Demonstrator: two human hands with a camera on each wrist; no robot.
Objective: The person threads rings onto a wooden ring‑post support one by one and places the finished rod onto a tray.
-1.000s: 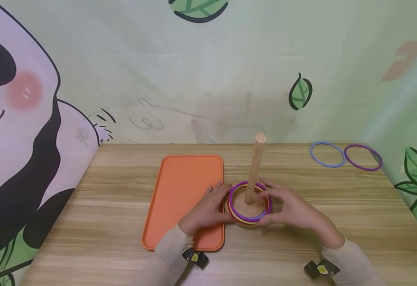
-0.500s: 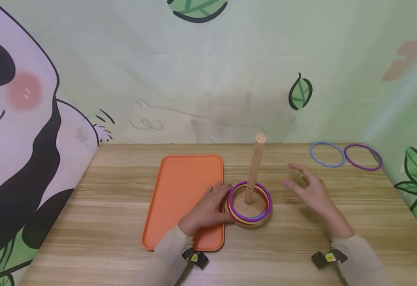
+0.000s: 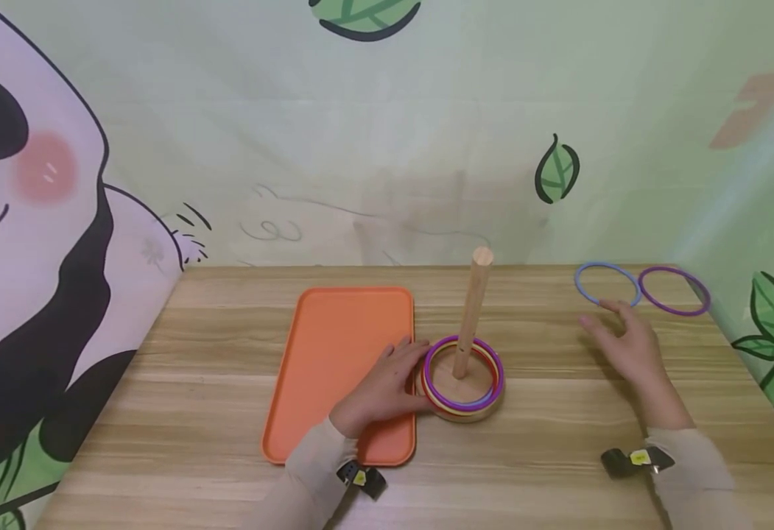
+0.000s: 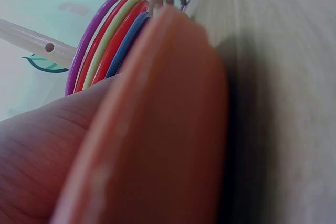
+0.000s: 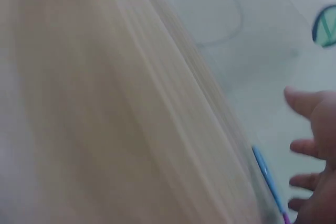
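A wooden peg stand (image 3: 473, 316) rises from a round base in the head view. Around its foot lies a stack of thin rings, with a purple ring (image 3: 502, 377) on top; red, yellow and blue ones show below it in the left wrist view. My left hand (image 3: 383, 386) holds the stand's left side, thumb in front and fingers behind. At the right, my right hand (image 3: 632, 350) is open with nothing in it, its fingertips at the near edge of a loose blue ring (image 3: 577, 282). Touching that ring on its right is another purple ring (image 3: 708, 298).
An orange tray (image 3: 340, 331) lies left of the stand, partly under my left hand and wrist. The wooden table (image 3: 201, 383) ends at the back against a printed wall cloth (image 3: 453, 147) with leaves and a panda.
My right hand has left the ring stack and moved right and away from me to the loose blue ring. My left hand stays in place at the stand.
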